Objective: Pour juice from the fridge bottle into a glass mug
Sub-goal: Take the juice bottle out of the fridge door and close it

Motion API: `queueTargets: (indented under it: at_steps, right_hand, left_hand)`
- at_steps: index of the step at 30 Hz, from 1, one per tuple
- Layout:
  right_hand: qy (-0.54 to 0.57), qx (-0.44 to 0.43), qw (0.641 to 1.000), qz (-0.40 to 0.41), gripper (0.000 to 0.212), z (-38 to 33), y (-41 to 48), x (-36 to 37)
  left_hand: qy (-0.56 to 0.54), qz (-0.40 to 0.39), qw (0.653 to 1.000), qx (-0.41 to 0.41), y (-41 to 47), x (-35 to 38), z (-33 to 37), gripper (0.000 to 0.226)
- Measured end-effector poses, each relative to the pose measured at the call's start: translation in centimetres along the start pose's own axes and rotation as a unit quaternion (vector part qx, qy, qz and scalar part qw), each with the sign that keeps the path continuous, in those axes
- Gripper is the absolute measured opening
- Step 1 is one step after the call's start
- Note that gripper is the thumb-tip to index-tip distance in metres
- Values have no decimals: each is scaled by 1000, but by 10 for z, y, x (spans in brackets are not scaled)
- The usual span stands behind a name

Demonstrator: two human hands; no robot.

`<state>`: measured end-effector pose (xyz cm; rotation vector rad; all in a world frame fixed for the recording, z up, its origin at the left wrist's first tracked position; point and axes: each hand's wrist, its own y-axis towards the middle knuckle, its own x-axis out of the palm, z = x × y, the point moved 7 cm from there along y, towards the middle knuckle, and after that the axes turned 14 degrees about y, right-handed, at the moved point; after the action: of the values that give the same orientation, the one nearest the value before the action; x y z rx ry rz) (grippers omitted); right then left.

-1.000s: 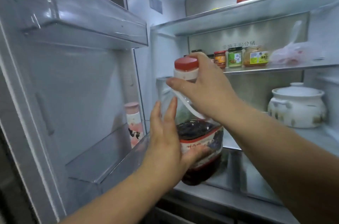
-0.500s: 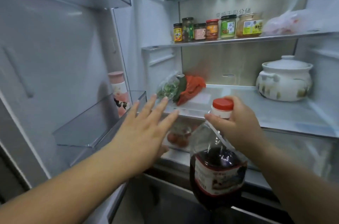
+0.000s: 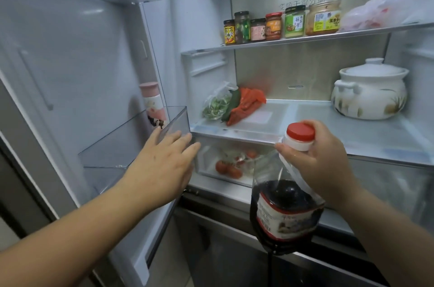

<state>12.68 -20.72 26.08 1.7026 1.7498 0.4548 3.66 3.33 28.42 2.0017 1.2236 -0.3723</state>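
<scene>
– At the open fridge front, state the position of the bottle [image 3: 285,214].
– It hangs upright outside the cabinet, in front of the clear drawer [image 3: 206,169] and lower than the middle shelf [image 3: 352,143]. Dark liquid fills roughly its lower half. The red cap [image 3: 300,133] is on.

– State the grip of the right hand [image 3: 321,164].
– Fingers and thumb are curled round the neck, just under the cap, clamped on it. This hand alone carries the bottle.

– State the left hand [image 3: 162,164].
– It is flat, with straight fingers slightly apart, and holds nothing. The fingertips lie at the near corner of the clear door bin [image 3: 131,143]. Contact with the bin cannot be confirmed.

– List the remaining contents.
– Upper shelf: a row of jars [image 3: 281,23] and, to their right, a plastic bag [image 3: 380,14].
– Middle shelf: bagged vegetables [image 3: 232,106] at left and a lidded white pot [image 3: 370,91] at right.
– Drawer: tomatoes [image 3: 229,168].
– Door bin: a pink bottle [image 3: 152,103] at the far end.
</scene>
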Motion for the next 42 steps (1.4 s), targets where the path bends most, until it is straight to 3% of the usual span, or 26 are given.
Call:
queueTargets:
  at_steps: [3,7,19,24,28,33,38,42]
  right_hand:
    - [1,2,1000,-24,46,5,-7,-2]
    - [-8,-3,999,-51,45,10,-15,2]
    - [7,-20,1000,-13,46,8,-27,13]
    - [13,-16,1000,1,42,3,-33,6]
    - [-8,-13,1000,18,44,3,-37,-8]
    - [-70,-9,997,30,58,8,-44,-32]
    - [-128,-5,991,36,52,14,-51,-44]
    - [-131,2,991,31,64,18,-52,-48]
  left_hand:
    - [18,21,998,-64,-16,-13,-19,43]
    - [32,-59,990,-126,-35,9,-38,48]
    - [-29,-32,997,-60,10,0,11,15]
    - [-6,-38,998,-48,40,-26,51,53]
    - [-12,57,998,18,25,-60,81,66]
    - [-13,150,987,59,-2,-74,82,66]
    - [25,134,988,69,-13,-45,80,63]
    - [21,137,987,86,-1,-16,88,60]
